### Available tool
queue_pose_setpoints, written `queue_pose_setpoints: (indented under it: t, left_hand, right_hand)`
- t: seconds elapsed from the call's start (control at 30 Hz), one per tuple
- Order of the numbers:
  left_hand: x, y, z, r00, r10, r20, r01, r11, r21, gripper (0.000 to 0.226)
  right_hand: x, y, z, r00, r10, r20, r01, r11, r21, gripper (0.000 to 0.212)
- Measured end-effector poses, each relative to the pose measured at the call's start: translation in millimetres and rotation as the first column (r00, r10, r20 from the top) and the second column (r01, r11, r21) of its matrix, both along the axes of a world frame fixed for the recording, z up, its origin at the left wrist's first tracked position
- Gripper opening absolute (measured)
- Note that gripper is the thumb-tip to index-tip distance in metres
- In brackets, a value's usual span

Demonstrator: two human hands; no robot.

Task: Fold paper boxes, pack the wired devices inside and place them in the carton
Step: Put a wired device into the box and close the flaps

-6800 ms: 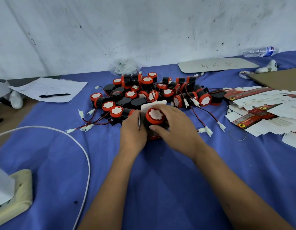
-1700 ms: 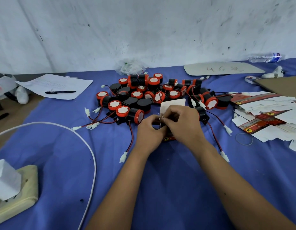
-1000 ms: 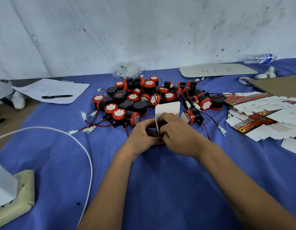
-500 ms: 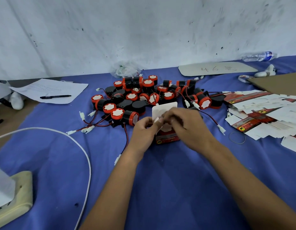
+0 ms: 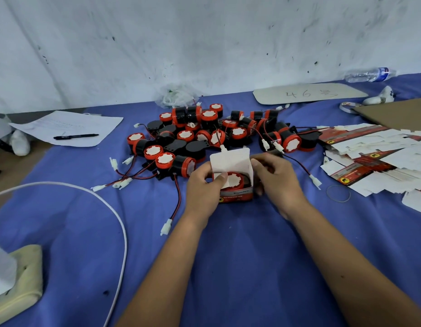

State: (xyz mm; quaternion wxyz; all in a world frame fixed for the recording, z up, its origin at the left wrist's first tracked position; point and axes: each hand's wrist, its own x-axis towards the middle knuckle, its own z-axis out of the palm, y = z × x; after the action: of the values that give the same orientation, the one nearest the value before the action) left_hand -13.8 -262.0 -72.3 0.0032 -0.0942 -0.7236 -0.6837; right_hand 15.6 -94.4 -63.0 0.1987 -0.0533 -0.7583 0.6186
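A small red and white paper box stands on the blue cloth at centre, its white lid flap raised. Inside it lies a red and black wired device with a white face. My left hand grips the box's left side, its thumb pressing a small side flap over the device. My right hand holds the box's right side, fingers curled at the upper right corner. Behind the box lies a pile of several loose wired devices. Flat unfolded boxes are heaped at the right.
A brown carton flap shows at the far right edge. A white cable curves across the left of the cloth. Paper with a pen lies at back left, a grey card and a bottle at back right. A rubber band lies by the flat boxes.
The device's wire has been tucked in, and the box stands with its lid flap up. My hands have moved from pinching at the top to holding its two sides.
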Motion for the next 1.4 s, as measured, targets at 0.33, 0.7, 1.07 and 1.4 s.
queue_pose_setpoints:
  t: [0.33,0.7,1.07,1.4]
  left_hand:
    - [2.6,1.8,1.0,0.994,0.102,-0.03,-0.103,0.994,-0.029,0.033]
    - [6.8,4.7,-1.9,0.883,0.145,-0.446,-0.244,0.954,-0.172,0.038]
    - [5.4,-1.3,-5.2,0.901,0.026,-0.434,-0.116,0.976,-0.183,0.038]
    - [-1.2,-22.7,3.3,0.985,-0.127,-0.117,0.116,0.989,-0.097,0.043]
  right_hand:
    - [2.6,3.0,-3.1,0.971,0.234,0.053,-0.223,0.962,-0.157,0.017]
    - [-0.5,6.2,-3.9,0.965,0.249,0.086,-0.221,0.943,-0.249,0.019]
    - [-5.3,-2.7,-13.1,0.978,0.21,-0.013,-0.21,0.977,-0.022,0.037]
    - [11.2,20.1,-2.8,0.867,0.49,0.096,-0.497,0.863,0.087,0.035]
